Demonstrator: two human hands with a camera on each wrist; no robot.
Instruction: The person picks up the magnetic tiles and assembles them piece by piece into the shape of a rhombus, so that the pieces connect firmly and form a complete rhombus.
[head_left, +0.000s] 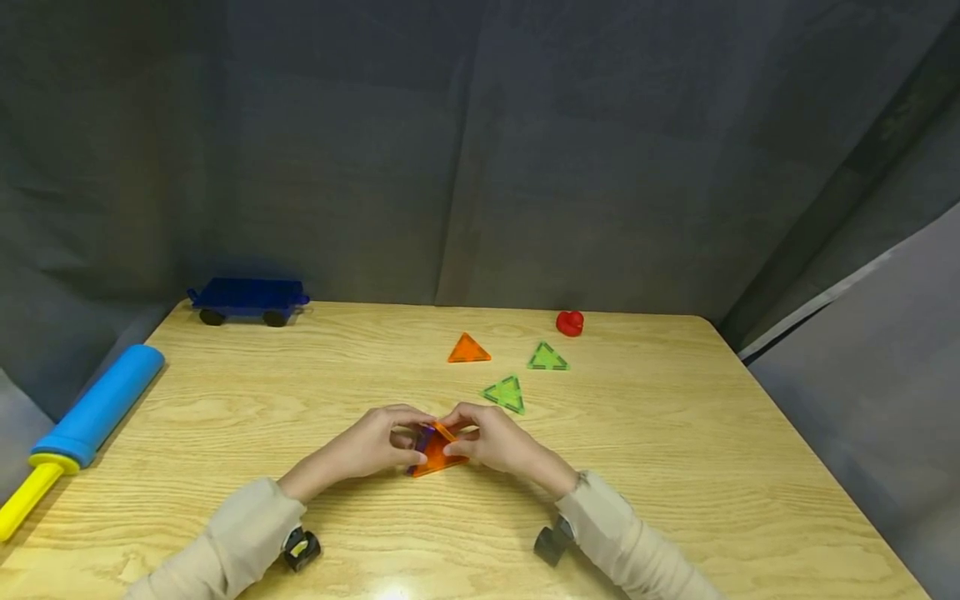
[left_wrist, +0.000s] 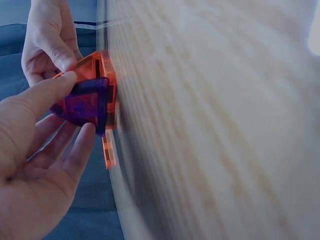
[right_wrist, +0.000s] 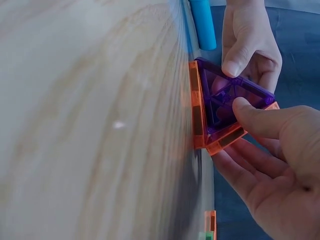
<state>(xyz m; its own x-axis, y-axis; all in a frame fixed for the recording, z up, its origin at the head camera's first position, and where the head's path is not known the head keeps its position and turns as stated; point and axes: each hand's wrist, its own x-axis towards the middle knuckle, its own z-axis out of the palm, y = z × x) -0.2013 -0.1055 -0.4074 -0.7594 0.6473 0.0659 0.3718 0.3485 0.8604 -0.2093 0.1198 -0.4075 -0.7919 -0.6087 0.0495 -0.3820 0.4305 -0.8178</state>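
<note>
Near the front middle of the table, my left hand (head_left: 378,443) pinches a translucent purple magnetic tile (left_wrist: 82,102) that leans upright. My right hand (head_left: 497,442) grips an orange magnetic tile (right_wrist: 229,138) with thumb and fingers, tilted up beside the purple one. Both tiles rise from the edges of another orange tile (head_left: 435,454) that lies flat on the wood. In the right wrist view, their lower corners meet at the flat tile. Fingers hide part of the leaning tiles.
Beyond the hands lie an orange triangle tile (head_left: 468,349) and two green triangle tiles, one nearer (head_left: 506,393) and one farther (head_left: 548,357). A small red object (head_left: 570,323) and a blue wheeled cart (head_left: 251,297) stand at the back. A blue-and-yellow tube (head_left: 105,400) lies along the left edge.
</note>
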